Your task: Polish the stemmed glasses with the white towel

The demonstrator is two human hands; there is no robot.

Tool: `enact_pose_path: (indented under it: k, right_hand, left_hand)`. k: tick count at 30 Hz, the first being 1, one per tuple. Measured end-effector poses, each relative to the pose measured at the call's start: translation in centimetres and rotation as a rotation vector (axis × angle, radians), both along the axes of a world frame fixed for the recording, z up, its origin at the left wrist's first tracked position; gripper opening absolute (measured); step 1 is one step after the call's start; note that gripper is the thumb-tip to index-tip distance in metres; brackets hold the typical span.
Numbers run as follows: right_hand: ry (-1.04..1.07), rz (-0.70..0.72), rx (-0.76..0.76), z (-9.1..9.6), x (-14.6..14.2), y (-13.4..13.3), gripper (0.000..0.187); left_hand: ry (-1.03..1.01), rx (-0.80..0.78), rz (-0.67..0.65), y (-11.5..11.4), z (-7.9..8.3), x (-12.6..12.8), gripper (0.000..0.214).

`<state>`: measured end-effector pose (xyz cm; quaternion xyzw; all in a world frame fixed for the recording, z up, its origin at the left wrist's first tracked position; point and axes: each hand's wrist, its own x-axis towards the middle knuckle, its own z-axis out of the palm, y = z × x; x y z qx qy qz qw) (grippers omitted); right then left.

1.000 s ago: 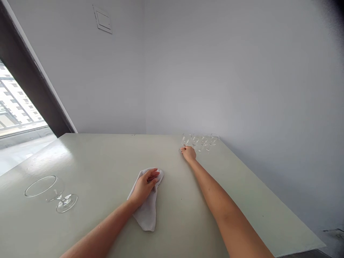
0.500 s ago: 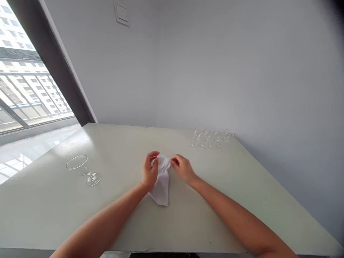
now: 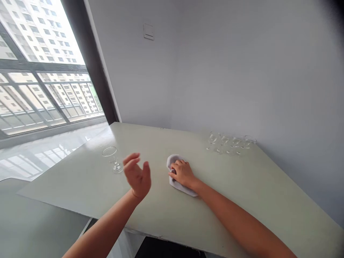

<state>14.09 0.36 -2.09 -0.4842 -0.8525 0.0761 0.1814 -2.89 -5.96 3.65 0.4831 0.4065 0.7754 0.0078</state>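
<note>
My right hand (image 3: 184,175) rests on a white cloth (image 3: 174,158) on the table, its fingers curled into the fabric. Part of the cloth is hidden under the palm. My left hand (image 3: 138,176) is raised above the table with fingers apart and nothing in it. Just to its left stands a clear stemmed glass (image 3: 117,167) with a wide rim, upright and apart from the fingers as far as I can tell.
Several stemmed glasses (image 3: 223,142) stand in a row at the far right of the pale table (image 3: 150,211), near the grey wall (image 3: 242,71). A large window (image 3: 48,82) is at the left. Something black (image 3: 166,248) shows below the table's front edge.
My left hand has let go of the cloth and moved left towards the single glass. The cloth is now bunched under my right hand. My view has turned left.
</note>
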Motion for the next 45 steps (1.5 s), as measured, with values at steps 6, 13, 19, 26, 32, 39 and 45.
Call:
enact_pose_path:
  k: [6,13,19,26,32,39,45]
  right_hand:
    - [-0.116,-0.175,-0.052,-0.8,4.2,0.3,0.049]
    - [-0.156,-0.212,-0.002,-0.8,3.9,0.7,0.020]
    - [0.447,-0.241,-0.217,-0.6,5.4,2.1,0.019]
    - [1.380,-0.445,-0.680,1.4,7.6,2.5,0.025]
    - [1.516,-0.596,-0.610,3.6,8.3,2.0,0.020]
    - [1.355,-0.328,-0.379,5.3,5.0,0.5,0.027]
    - [0.800,0.055,-0.510,5.5,4.4,-0.9,0.036]
  left_hand:
    - [-0.305,-0.384,0.420,0.0,-4.4,-9.5,0.031]
    - [-0.253,-0.823,0.154,2.3,-5.9,-13.8,0.076]
    - [-0.199,-0.857,0.073,4.7,-5.8,-13.1,0.051]
    - [0.246,-0.713,-0.204,8.7,-4.0,-4.5,0.035]
    - [0.740,-0.582,-0.096,9.8,-5.0,4.1,0.061]
    - [0.923,-0.424,-0.075,8.6,-7.8,6.0,0.062]
    - [0.966,-0.362,0.014,8.8,-7.2,4.5,0.059]
